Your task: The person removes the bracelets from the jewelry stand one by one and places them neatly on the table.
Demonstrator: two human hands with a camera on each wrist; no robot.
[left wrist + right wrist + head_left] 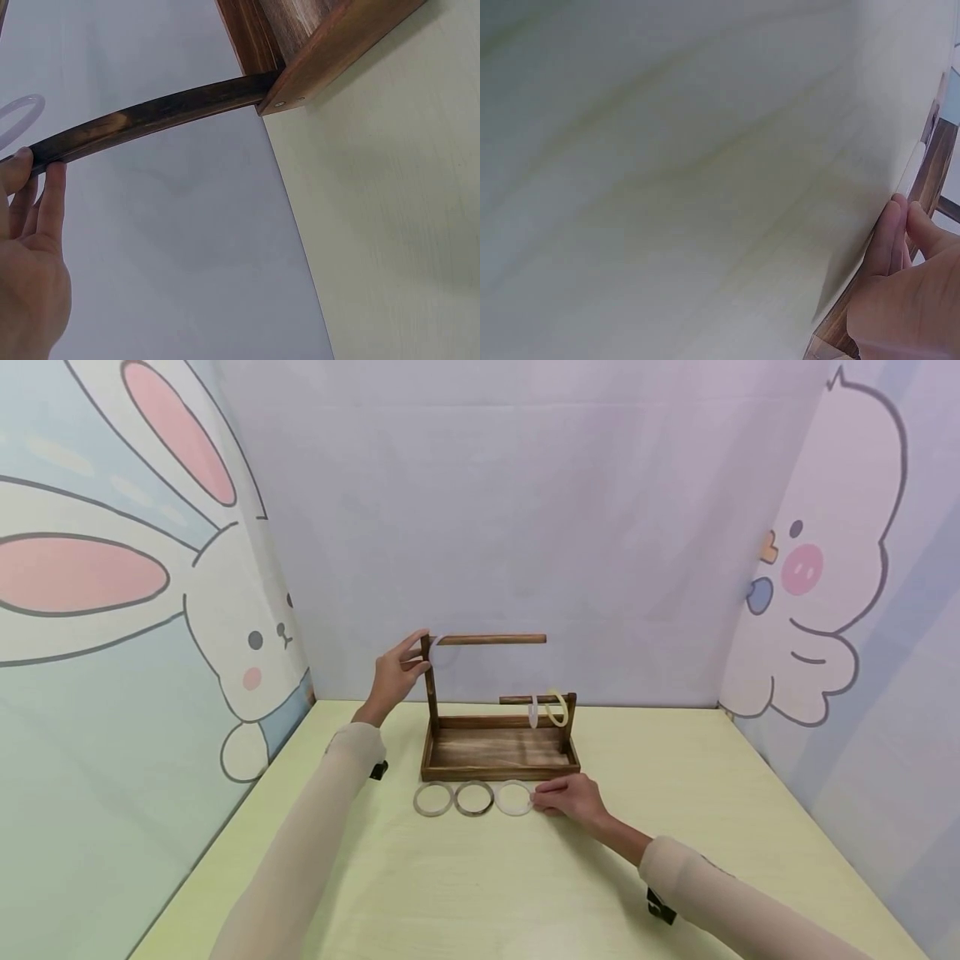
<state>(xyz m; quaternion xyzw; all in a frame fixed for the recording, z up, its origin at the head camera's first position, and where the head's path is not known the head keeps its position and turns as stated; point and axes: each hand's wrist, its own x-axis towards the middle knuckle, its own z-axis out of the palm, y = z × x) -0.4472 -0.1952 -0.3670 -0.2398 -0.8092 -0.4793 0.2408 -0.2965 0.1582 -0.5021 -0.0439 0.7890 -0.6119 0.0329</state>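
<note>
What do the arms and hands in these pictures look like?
They are a person's: left hand and right hand are bare, without gloves. The left sleeve and right sleeve are long and beige, each with a small black piece near its end.

Grained wood rack (501, 773); smooth rings (474, 813); matt cloth backdrop (480, 527)

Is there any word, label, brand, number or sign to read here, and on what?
None can be read.
The wooden rack, bangles and table show no legible lettering.
The rabbit drawing and bird drawing carry no words.
The black objects by the sleeves are too small to check.
</note>
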